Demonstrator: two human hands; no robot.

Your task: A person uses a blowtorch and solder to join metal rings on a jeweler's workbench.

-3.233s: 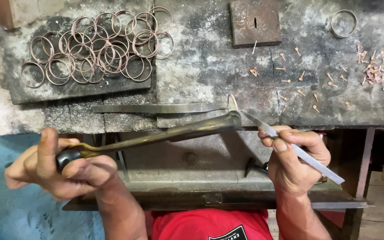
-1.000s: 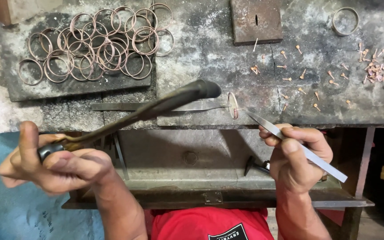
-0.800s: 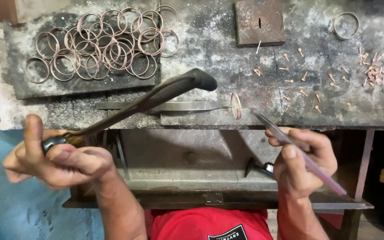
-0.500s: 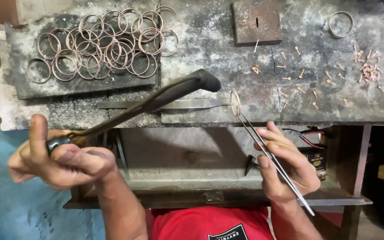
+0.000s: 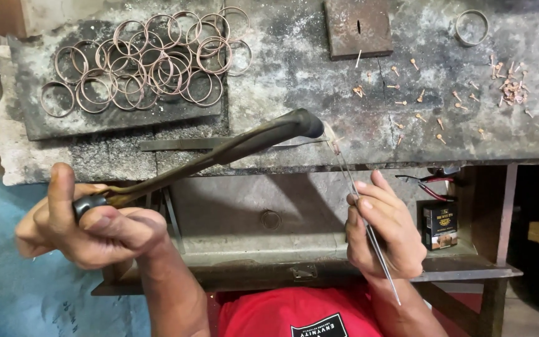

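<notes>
The biggest change is in the right hand (image 5: 385, 231): a second ago it sat out to the right below the bench (image 5: 294, 68) front edge with the thin rod (image 5: 346, 173) lying flat and trailing off to the lower right, and now it has slid left, under the middle of that edge, and tipped the rod steeply up so that its top end reaches the small ring (image 5: 330, 134) standing on the bench's front edge; whether tip and ring touch is too fine to tell. The fingers are pinched together on the rod, which runs through the hand and out below the wrist. The left hand (image 5: 88, 224), below the bench's left part, is closed firmly on the handle of the dark curved torch (image 5: 244, 143), thumb up; over the last few seconds the torch has risen from a low line along the bench edge to a slant across it, and its nozzle now hangs just left of the ring. No flame shows. As I judge it, both tools have converged on the one ring, so the work on it is at its close, careful stage and not in a pause. The rest of the bench looks unchanged: the pile of rings (image 5: 151, 59) on the dark slab (image 5: 51, 125) at the bench's far left, the rusty block (image 5: 357, 28) at its far edge, the copper pins (image 5: 444, 106) scattered on its right part, and a lone ring (image 5: 471, 27) in its far right corner
</notes>
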